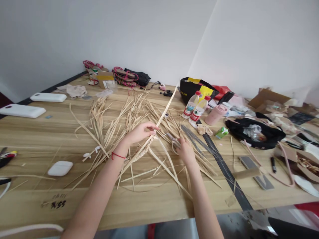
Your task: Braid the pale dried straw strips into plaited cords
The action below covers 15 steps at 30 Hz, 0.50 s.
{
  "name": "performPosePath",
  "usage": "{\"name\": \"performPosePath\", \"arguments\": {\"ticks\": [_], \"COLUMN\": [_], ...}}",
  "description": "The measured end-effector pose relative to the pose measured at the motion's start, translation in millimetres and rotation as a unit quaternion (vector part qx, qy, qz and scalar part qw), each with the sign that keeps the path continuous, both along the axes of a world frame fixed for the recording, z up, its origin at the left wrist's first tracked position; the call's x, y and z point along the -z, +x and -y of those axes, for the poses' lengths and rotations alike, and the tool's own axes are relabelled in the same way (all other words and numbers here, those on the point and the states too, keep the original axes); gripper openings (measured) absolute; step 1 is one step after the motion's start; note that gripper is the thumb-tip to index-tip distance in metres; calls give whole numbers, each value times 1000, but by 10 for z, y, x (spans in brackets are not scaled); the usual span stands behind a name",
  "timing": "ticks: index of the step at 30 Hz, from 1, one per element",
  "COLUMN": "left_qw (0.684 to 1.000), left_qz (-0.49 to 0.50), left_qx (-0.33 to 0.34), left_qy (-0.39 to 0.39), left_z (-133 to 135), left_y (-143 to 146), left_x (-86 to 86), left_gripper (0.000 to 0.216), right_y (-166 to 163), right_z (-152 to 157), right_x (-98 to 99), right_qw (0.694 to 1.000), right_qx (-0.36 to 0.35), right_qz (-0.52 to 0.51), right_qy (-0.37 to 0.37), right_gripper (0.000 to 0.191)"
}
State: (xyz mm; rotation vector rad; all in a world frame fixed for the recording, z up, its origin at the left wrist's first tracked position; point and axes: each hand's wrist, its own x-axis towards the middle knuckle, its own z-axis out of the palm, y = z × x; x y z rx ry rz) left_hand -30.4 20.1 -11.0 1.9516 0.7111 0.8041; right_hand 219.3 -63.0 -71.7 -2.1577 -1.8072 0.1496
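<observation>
My left hand (141, 131), with a red cord on its wrist, pinches a partly woven strip of pale straw (145, 150) over the middle of the table. One long flat straw (168, 105) sticks up and away from those fingers, and other loose ends hang down to the right. In my right hand (186, 152) is a pair of scissors (175, 144), its handles within the fingers and its blades pointing left towards the woven strip. A thin white strand runs between the woven piece and the scissors; whether the blades touch it I cannot tell.
Loose straws (98, 116) spread around both hands. Two red-capped bottles (196, 113), a pink cup (215, 114) and a black-and-yellow bag (186, 91) stand behind to the right. White devices (48, 97) lie at the left. A dark strip (224, 169) crosses the tabletop at the right.
</observation>
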Motion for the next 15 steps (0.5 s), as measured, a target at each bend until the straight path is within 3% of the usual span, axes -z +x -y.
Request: {"name": "performPosePath", "arguments": {"ticks": [4, 7, 11, 15], "left_qw": [1000, 1000, 1000, 999], "left_qz": [3, 3, 7, 16], "left_qx": [-6, -5, 2, 20], "left_qy": [14, 13, -1, -20], "left_z": [-10, -9, -5, 0], "left_y": [-11, -11, 6, 22], "left_x": [6, 7, -4, -27], "left_gripper": [22, 22, 22, 22], "right_y": [274, 378, 217, -110], "right_z": [190, 377, 593, 663], "right_x": [-131, -259, -461, -567], "right_qw": [995, 968, 858, 773], "right_qx": [25, 1, -131, -201], "right_qz": [-53, -230, -496, -579], "right_qy": [87, 100, -31, -164], "right_gripper": [36, 39, 44, 41]}}
